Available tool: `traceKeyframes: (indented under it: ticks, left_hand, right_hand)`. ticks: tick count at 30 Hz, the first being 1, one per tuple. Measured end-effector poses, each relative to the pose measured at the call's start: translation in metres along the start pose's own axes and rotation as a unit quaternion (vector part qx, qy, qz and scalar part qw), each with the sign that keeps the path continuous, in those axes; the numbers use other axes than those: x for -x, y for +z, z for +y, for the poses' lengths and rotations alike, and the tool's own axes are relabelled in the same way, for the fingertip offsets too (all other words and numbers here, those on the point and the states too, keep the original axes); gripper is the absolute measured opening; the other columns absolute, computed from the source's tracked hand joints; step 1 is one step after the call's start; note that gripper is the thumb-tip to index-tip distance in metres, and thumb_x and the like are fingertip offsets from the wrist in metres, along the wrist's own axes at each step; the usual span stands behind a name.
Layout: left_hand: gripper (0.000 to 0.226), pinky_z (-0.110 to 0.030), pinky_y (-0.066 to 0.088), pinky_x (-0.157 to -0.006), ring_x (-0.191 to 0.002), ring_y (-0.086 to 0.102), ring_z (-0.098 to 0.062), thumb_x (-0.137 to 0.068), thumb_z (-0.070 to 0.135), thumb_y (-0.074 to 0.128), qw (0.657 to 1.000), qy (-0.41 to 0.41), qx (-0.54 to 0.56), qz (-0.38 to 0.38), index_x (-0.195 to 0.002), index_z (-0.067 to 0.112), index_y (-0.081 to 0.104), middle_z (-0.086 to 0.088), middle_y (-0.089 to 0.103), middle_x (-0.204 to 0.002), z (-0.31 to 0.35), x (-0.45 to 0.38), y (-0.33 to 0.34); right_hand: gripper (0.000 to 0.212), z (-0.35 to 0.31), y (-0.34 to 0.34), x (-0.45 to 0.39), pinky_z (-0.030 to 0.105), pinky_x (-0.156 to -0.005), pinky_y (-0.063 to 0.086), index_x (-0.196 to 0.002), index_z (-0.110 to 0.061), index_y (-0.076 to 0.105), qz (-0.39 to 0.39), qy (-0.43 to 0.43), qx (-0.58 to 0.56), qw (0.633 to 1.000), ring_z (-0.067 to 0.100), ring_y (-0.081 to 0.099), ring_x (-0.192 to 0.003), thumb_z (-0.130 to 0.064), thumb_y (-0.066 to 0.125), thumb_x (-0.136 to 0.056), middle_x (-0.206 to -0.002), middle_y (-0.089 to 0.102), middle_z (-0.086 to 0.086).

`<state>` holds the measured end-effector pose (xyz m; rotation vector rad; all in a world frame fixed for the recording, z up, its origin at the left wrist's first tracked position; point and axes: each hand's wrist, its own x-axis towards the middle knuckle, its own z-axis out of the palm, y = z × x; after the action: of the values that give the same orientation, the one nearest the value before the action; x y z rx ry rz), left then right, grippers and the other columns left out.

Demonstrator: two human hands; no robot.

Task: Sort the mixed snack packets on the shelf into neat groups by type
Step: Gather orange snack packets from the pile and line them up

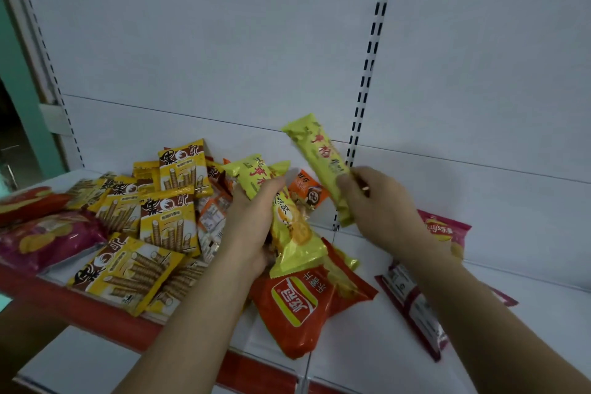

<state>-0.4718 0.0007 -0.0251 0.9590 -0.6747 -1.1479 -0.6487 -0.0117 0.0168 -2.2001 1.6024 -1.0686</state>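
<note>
Down at the front, the red edge strip of the white shelf runs across the near side. Just above it lies a big red-orange chip bag, flat on the shelf, logo turned upside down to us. To the right, a dark pink packet lies partly under the right forearm.

Now the hands! The left hand is wrapped around a bundle of yellow-green packets, at least 2 of them, lifted off the shelf, their lower ends hanging over the red-orange chip bag. The right hand pinches a single long yellow-green packet near its lower end, thumb and fingers curled on it, the packet tilted up and to the left in the air, clear of the shelf.

Over on the left, a loose heap of yellow wafer-roll packets is spread across the shelf, overlapping each other, some flat, some propped up at the back. Further left, a purple-pink chip bag lies at the shelf's edge, with a red bag just behind it.

Between the 2 hands, a small orange packet sits toward the back. Behind the right wrist, a pink chip bag lies on the shelf. Farthest off, the white back panel rises with a slotted upright running up it.
</note>
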Motion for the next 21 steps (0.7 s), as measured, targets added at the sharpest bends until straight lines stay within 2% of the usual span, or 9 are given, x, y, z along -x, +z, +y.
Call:
traceKeyframes:
  ticks: [1, 3, 5, 6, 9, 11, 15, 19, 21]
  left_hand:
    - [0.045, -0.043, 0.061, -0.07, -0.088, 0.078, -0.03, -0.088, 0.034, 0.077, 1.0, -0.003, 0.008, -0.005, -0.129, 0.021, 0.064, -0.012, 0.077, -0.108, -0.001, -0.001, 0.002]
    - [0.052, -0.052, 0.062, -0.082, -0.097, 0.077, -0.033, -0.086, 0.045, 0.078, 1.0, -0.013, 0.019, -0.012, -0.132, 0.024, 0.065, -0.01, 0.078, -0.112, 0.001, 0.002, 0.005]
    - [0.08, -0.06, 0.058, -0.091, -0.104, 0.075, -0.036, -0.069, 0.064, 0.086, 0.998, -0.042, 0.032, -0.033, -0.136, 0.027, 0.064, -0.011, 0.076, -0.119, 0.005, 0.007, 0.004]
    - [0.088, -0.061, 0.057, -0.091, -0.106, 0.074, -0.037, -0.063, 0.066, 0.089, 0.997, -0.049, 0.039, -0.045, -0.137, 0.027, 0.063, -0.012, 0.075, -0.122, 0.006, 0.007, 0.003]
    - [0.071, -0.051, 0.062, -0.08, -0.1, 0.076, -0.036, -0.069, 0.042, 0.089, 0.998, -0.029, 0.024, -0.057, -0.133, 0.021, 0.066, -0.013, 0.077, -0.115, 0.008, 0.012, -0.002]
    - [0.066, -0.046, 0.062, -0.076, -0.097, 0.077, -0.035, -0.069, 0.036, 0.087, 0.997, -0.033, 0.006, -0.074, -0.13, 0.018, 0.068, -0.013, 0.078, -0.112, 0.008, 0.013, -0.005]
    - [0.061, -0.05, 0.061, -0.083, -0.096, 0.077, -0.034, -0.066, 0.035, 0.087, 0.995, -0.027, -0.028, -0.095, -0.122, 0.016, 0.073, -0.013, 0.079, -0.108, 0.012, 0.018, -0.009]
    - [0.049, -0.051, 0.063, -0.078, -0.092, 0.078, -0.035, -0.07, 0.027, 0.087, 0.994, -0.012, -0.016, -0.104, -0.116, 0.016, 0.075, -0.014, 0.079, -0.105, 0.012, 0.022, -0.004]
    - [0.034, -0.049, 0.063, -0.075, -0.089, 0.078, -0.035, -0.078, 0.019, 0.084, 0.993, -0.008, -0.003, -0.114, -0.11, 0.014, 0.076, -0.015, 0.079, -0.102, 0.014, 0.023, 0.006]
  right_hand:
    - [0.029, -0.01, 0.004, 0.009, 0.038, -0.071, 0.055, -0.113, -0.021, 0.063, -0.03, -0.002, -0.048, 0.998, 0.016, 0.065, -0.078, -0.041, 0.043, -0.104, -0.091, 0.068, -0.003]
    - [0.03, -0.024, 0.013, 0.025, 0.039, -0.08, 0.055, -0.123, -0.027, 0.062, -0.07, -0.02, -0.074, 0.995, 0.016, 0.067, -0.083, -0.041, 0.043, -0.104, -0.093, 0.071, -0.002]
    - [0.029, -0.028, 0.02, 0.03, 0.035, -0.077, 0.054, -0.121, -0.027, 0.062, -0.077, -0.032, -0.053, 0.995, 0.015, 0.066, -0.081, -0.04, 0.042, -0.104, -0.09, 0.072, 0.0]
    - [0.028, -0.028, 0.021, 0.029, 0.033, -0.074, 0.053, -0.119, -0.029, 0.063, -0.074, -0.032, -0.054, 0.995, 0.014, 0.065, -0.08, -0.041, 0.043, -0.104, -0.088, 0.071, -0.001]
    - [0.027, -0.025, 0.024, 0.026, 0.03, -0.069, 0.046, -0.099, -0.023, 0.067, -0.063, -0.065, -0.051, 0.995, 0.008, 0.059, -0.079, -0.043, 0.048, -0.101, -0.084, 0.065, -0.005]
    - [0.03, -0.023, 0.025, 0.024, 0.028, -0.073, 0.043, -0.094, -0.018, 0.067, -0.059, -0.087, -0.036, 0.994, 0.008, 0.056, -0.084, -0.04, 0.048, -0.102, -0.089, 0.062, -0.004]
    - [0.032, -0.023, 0.021, 0.027, 0.031, -0.089, 0.043, -0.103, -0.016, 0.069, -0.102, -0.106, -0.011, 0.989, 0.012, 0.056, -0.1, -0.036, 0.044, -0.105, -0.11, 0.062, -0.003]
    - [0.03, -0.029, 0.012, 0.036, 0.041, -0.085, 0.049, -0.107, -0.016, 0.063, -0.109, -0.066, -0.053, 0.99, 0.016, 0.06, -0.09, -0.038, 0.043, -0.105, -0.096, 0.066, 0.0]
    - [0.03, -0.03, 0.004, 0.043, 0.042, -0.085, 0.053, -0.123, -0.023, 0.059, -0.095, -0.039, -0.097, 0.99, 0.015, 0.065, -0.092, -0.039, 0.044, -0.104, -0.102, 0.07, -0.002]
